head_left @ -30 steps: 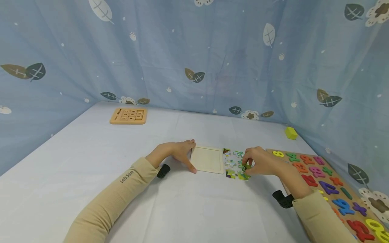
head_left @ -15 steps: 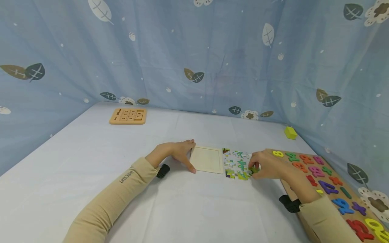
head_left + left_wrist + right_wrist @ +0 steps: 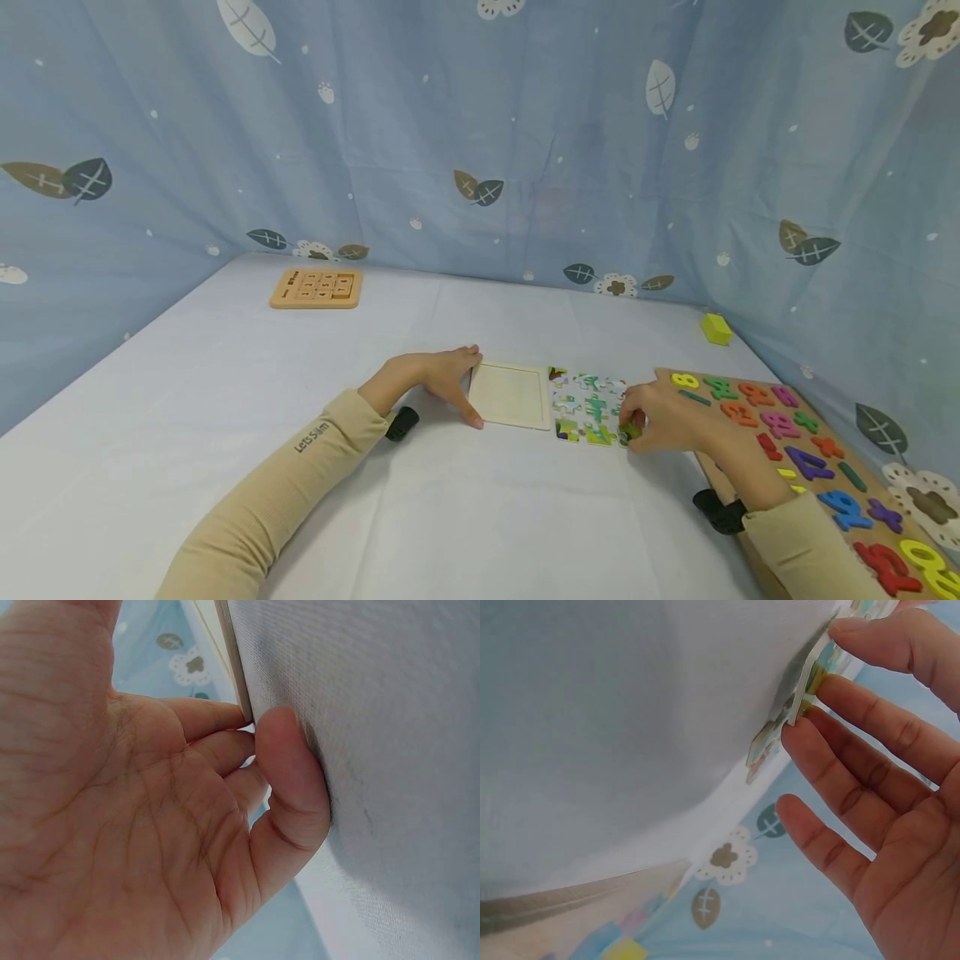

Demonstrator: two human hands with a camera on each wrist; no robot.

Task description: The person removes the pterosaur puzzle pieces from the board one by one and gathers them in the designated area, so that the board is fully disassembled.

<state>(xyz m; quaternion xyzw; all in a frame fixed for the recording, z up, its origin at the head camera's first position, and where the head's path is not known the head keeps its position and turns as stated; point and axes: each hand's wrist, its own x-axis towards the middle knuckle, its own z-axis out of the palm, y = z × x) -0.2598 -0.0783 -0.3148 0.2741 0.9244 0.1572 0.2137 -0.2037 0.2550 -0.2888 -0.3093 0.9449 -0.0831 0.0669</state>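
My left hand (image 3: pixel 450 377) rests at the left edge of a shallow square wooden puzzle tray (image 3: pixel 510 395). In the left wrist view its fingertips touch the tray's corner while the bent thumb (image 3: pixel 289 761) lies against the white cloth. Right of the tray, several jigsaw pieces (image 3: pixel 588 407) with a green, grey and white picture lie fitted together. My right hand (image 3: pixel 663 414) pinches a green jigsaw piece (image 3: pixel 628 432) at the lower right corner of that picture. Seen from the right wrist, the piece (image 3: pixel 810 679) tilts up from the cloth between thumb and fingers.
A board of colourful numbers and signs (image 3: pixel 787 425) lies on the right, under the right forearm. A yellow block (image 3: pixel 717 328) sits at the back right. A wooden number slide puzzle (image 3: pixel 317 288) lies at the back left. A patterned blue curtain (image 3: pixel 420 125) hangs behind the table.
My right hand has shifted rightward and slightly nearer with its jigsaw piece, from over the picture to its lower right corner. The left hand and tray have not moved.
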